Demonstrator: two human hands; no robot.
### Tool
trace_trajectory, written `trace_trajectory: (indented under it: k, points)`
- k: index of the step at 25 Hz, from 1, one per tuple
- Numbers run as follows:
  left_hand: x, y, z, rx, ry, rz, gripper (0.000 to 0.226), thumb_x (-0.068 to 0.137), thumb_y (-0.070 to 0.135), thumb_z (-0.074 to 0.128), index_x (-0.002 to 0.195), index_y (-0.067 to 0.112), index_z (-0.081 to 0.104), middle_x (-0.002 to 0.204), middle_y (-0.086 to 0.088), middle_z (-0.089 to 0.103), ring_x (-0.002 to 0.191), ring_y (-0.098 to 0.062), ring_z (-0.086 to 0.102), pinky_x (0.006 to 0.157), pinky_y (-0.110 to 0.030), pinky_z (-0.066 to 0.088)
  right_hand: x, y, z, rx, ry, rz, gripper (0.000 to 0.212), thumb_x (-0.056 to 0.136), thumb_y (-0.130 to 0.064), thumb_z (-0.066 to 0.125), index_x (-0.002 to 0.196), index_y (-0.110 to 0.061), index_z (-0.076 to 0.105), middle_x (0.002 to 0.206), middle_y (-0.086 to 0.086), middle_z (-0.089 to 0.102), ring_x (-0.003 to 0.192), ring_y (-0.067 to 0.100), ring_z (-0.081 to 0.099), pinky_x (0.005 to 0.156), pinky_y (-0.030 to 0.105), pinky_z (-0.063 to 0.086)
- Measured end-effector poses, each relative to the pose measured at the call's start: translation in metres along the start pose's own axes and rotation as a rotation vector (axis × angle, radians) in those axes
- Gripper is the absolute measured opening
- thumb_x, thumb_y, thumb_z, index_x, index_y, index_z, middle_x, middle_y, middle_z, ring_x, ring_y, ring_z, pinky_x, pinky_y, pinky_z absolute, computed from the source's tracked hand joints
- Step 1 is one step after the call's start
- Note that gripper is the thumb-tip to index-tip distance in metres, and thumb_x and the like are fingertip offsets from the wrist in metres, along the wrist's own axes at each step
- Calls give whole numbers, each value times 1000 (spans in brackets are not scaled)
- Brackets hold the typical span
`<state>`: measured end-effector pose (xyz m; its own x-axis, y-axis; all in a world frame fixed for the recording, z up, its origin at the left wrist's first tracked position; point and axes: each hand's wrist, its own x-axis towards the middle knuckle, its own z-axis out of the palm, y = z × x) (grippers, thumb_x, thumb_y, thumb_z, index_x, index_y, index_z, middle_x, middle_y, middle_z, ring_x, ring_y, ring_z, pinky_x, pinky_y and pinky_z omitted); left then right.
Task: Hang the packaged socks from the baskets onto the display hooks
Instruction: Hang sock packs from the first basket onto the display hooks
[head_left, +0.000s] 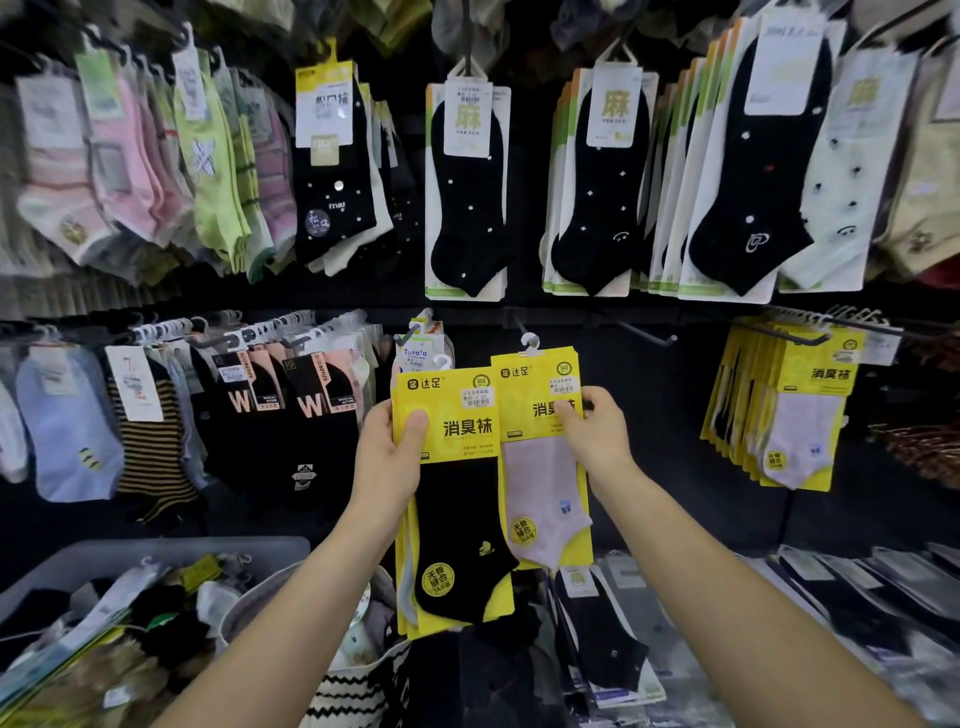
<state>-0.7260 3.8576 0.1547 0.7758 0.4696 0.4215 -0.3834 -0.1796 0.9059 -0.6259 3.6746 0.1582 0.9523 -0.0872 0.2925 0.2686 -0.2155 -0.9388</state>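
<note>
1. Before the sock wall, lower row: left hand (387, 457) grips a black-sock pack (451, 483) by its yellow card, other cards stacked behind it.
2. Right hand (597, 431) pinches a pale-sock pack (540, 457), its white hanger (531, 343) at a hook (522, 327); whether it is seated, cannot tell.
3. Advice: slide hanger fully on, card facing out, then release.
4. Count: two hands, two front packs, one grey basket (156, 551) lower left holding more.
</note>
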Motion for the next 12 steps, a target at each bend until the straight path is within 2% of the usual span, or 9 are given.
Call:
trace_trajectory:
  k: [3, 4, 6, 8, 9, 10, 12]
  points:
    - [-4, 2, 3, -10, -10, 22, 12, 95, 17, 49, 94, 28, 53, 97, 3, 64, 91, -15, 63, 76, -29, 52, -12, 2, -1, 22, 147, -7, 29, 86, -33, 64, 106, -20, 49, 100, 0, 57, 92, 17, 57, 76, 31, 47]
    - [-6, 4, 5, -5, -7, 29, 17, 95, 16, 49, 90, 32, 52, 94, 6, 63, 89, -14, 62, 75, -28, 52, -18, 0, 1, 80, 147, -50, 27, 84, -35, 66, 99, -21, 50, 94, -3, 57, 89, 16, 56, 73, 27, 45]
    - [-9, 7, 12, 15, -12, 48, 20, 95, 14, 49, 87, 33, 51, 92, 7, 62, 88, -13, 62, 79, -32, 51, -30, -7, 8, 161, 7, -100, 29, 78, -41, 70, 90, -23, 51, 85, -7, 55, 80, 10, 55, 68, 22, 43]
    - [-10, 7, 19, -3, -31, 44, 14, 95, 15, 49, 95, 28, 53, 99, 1, 64, 94, -18, 63, 86, -40, 52, -38, -14, 16, 90, -158, -104, 41, 70, -49, 74, 93, -22, 53, 87, -8, 56, 80, 7, 55, 70, 23, 44]
    - [-11, 7, 23, -20, -49, 35, 11, 95, 16, 50, 103, 22, 54, 105, -5, 64, 99, -22, 63, 89, -44, 51, -41, -16, 19, 45, -182, -101, 45, 68, -50, 76, 95, -20, 55, 89, -7, 59, 82, 9, 57, 71, 26, 47]
    - [-11, 8, 26, -35, -62, 24, 15, 94, 17, 51, 109, 16, 54, 111, -9, 64, 102, -25, 62, 91, -47, 50, -43, -18, 21, 33, -163, -98, 45, 67, -48, 77, 96, -19, 57, 92, -6, 62, 86, 11, 59, 75, 31, 51]
    - [-10, 8, 29, -61, -77, -3, 26, 93, 19, 54, 116, 8, 53, 115, -12, 64, 105, -28, 62, 93, -50, 49, -43, -19, 19, 100, -104, -117, 30, 72, -38, 77, 91, -24, 60, 94, -5, 67, 90, 14, 63, 82, 38, 54]
